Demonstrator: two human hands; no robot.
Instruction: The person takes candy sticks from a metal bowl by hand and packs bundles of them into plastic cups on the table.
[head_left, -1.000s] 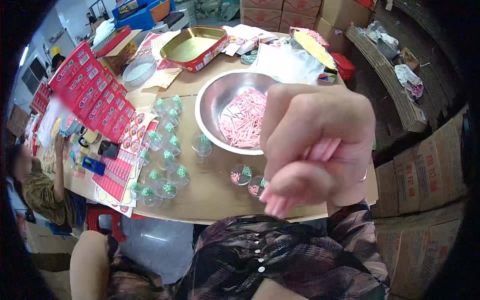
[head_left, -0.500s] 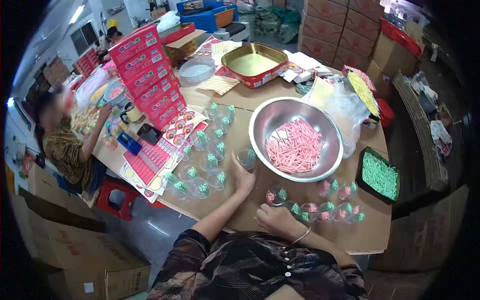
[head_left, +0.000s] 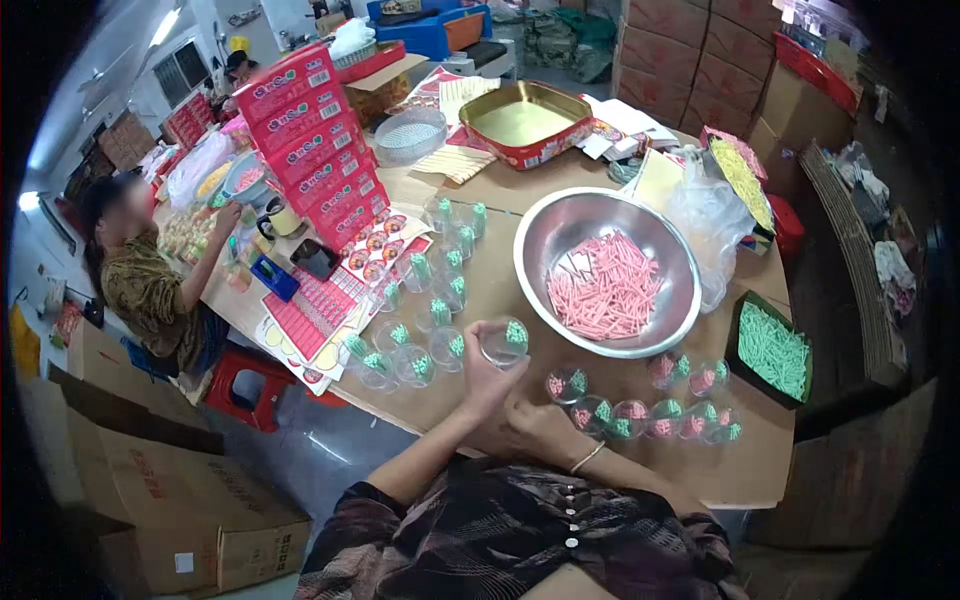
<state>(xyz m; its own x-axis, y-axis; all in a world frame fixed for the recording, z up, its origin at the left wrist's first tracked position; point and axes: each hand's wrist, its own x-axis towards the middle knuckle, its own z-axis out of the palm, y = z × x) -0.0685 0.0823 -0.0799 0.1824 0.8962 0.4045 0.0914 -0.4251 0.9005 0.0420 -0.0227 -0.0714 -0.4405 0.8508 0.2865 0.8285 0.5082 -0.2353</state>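
My left hand (head_left: 488, 375) is wrapped round a clear round cup (head_left: 504, 342) with green sticks inside. Close beside it, my right hand (head_left: 540, 428) has its fingers curled; what they hold, if anything, is hidden. A steel bowl (head_left: 690, 300) of pink sticks (head_left: 605, 290) stands beyond my hands. Several clear cups with green sticks (head_left: 412, 365) stand to the left of my left hand. On the right, several cups with both pink and green sticks (head_left: 630, 419) stand near the table's front edge.
A dark tray of green sticks (head_left: 773, 348) lies at the right edge of the table (head_left: 700, 480). Stacked red boxes (head_left: 320, 150), a phone-like blue object (head_left: 274, 278) and a gold tray (head_left: 525, 122) stand further back. A co-worker (head_left: 150, 270) sits at the left.
My right hand was large and close to the camera with pink sticks, then dropped to the table's front. It is now beside my left hand, which has taken hold of a cup and raised it.
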